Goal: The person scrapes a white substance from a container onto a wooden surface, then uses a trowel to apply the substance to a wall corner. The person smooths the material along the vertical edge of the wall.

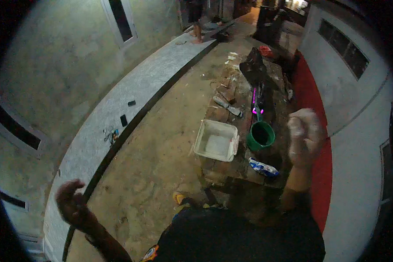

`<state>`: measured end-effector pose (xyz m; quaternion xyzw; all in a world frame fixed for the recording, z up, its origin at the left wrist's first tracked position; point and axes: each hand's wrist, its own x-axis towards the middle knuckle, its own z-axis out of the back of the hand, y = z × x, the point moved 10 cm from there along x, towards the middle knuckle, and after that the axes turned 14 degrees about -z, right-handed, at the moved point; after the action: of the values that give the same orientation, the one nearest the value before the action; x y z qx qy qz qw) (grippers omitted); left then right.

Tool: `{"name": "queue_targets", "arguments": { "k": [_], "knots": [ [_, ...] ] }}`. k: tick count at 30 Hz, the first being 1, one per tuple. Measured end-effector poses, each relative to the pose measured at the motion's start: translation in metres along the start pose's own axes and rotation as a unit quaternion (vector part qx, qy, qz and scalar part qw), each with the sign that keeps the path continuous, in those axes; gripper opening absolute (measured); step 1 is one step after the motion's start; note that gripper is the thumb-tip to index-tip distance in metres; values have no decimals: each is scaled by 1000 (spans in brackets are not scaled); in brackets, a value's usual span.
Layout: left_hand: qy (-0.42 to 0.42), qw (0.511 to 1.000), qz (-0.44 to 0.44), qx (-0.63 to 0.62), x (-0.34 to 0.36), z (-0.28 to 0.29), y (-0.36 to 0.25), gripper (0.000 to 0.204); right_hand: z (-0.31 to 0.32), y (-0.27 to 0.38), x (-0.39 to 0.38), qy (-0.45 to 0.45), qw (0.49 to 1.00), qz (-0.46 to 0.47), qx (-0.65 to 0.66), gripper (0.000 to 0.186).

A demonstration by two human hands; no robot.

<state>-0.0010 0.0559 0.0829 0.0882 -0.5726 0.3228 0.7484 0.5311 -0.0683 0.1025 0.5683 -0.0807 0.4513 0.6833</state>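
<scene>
My left hand (72, 201) is raised at the lower left with its fingers loosely curved and nothing visible in them. My right hand (305, 135) is held up beside the right edge of a worn wooden table (222, 174), its fingers curled closed, with nothing visible in it. Nearest it are a green dipper (260, 142) with a long handle and a crumpled blue-and-white packet (263, 167). A white square plastic tub (216, 144) sits to the dipper's left. Behind lie a greyish tool (227, 106), a bright magenta strip (254, 98) and a black plastic bag (253, 65).
On the left, a tiled ledge (91, 144) along the wall carries a phone (123, 120), a small dark object (131, 103) and tangled cables (111, 136). Another person's legs (196, 28) stand at its far end. A red-and-white wall (312, 91) borders the right.
</scene>
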Motion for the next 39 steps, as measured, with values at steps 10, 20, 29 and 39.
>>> {"name": "queue_targets", "arguments": {
  "k": [10, 20, 29, 39],
  "knots": [
    [250, 858, 439, -97, -212, -146, 214, 18, -329, -88, -154, 385, 904, -166, -86, 18],
    [-35, 963, -235, -127, 205, -102, 64, 23, -98, 185, 93, -73, 931, 355, 29, 19],
    [22, 954, -257, -155, 288, -188, 10, 24, -20, 238, 126, -186, 893, 397, -101, 17],
    [72, 943, -206, -250, 340, -188, 26, 25, 54, 339, 131, -273, 870, 340, -230, 16]
  ]
}}
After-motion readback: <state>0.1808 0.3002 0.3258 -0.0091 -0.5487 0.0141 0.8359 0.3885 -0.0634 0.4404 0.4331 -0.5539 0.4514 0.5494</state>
